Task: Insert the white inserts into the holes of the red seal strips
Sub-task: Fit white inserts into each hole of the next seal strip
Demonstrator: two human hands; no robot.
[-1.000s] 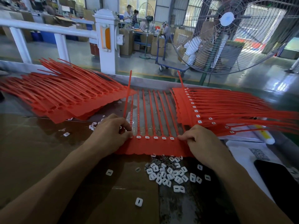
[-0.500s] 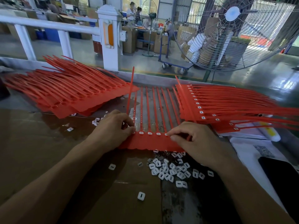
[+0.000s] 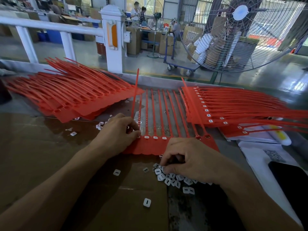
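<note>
— Where the workbench [image 3: 41, 164] runs left to right under the camera, what takes up the most room on it?

— Two red stacks. A big pile of seal strips [image 3: 70, 95] lies at the left, tails fanning away to the far left; a second stack [image 3: 241, 110] sits at the right with white pieces already in its holes and tails pointing right.

— And the strip being worked?

— One sheet of joined red seal strips [image 3: 155, 147] lies flat in the middle, between both stacks. Its long axis runs away from the person: tails toward the far edge, flat tag end nearest. One tail at its left stands up, nearly vertical. Three holes show white fillings; two at the right look bare.

— How do the hands sit?

— Left hand [image 3: 116, 134] lies palm down on the sheet's left corner, fingers curled, tips pinching at the end hole. Right hand [image 3: 191, 162] is knuckles up over the heap of white inserts [image 3: 171, 179] just in front of the sheet, fingertips curled down among them; whether it grips one, I cannot tell.

— Anything smaller?

— Single loose pieces [image 3: 147, 202] scattered nearer the person.
</note>
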